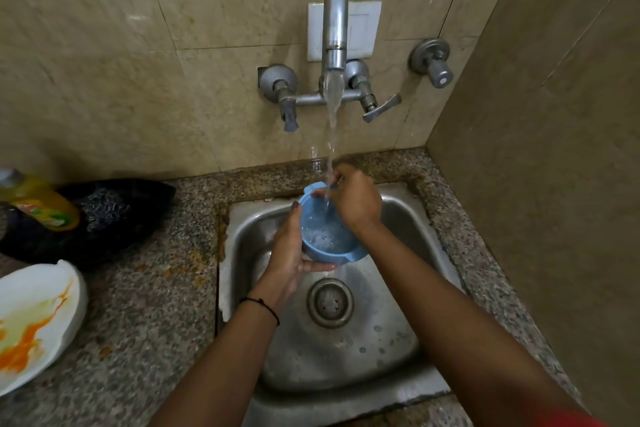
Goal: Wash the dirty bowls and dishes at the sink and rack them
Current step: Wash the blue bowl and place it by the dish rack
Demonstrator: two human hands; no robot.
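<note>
A small blue bowl is held over the steel sink under running water from the tap. My left hand cups the bowl from below and along its left side. My right hand grips the bowl's far rim, fingers curled over it where the stream lands. Foamy water sits inside the bowl. A dirty white plate with orange smears lies on the counter at the far left.
A yellow dish soap bottle lies on a dark cloth with a steel scrubber at the left. Granite counter surrounds the sink; tiled walls close the back and right. The drain sits below the bowl.
</note>
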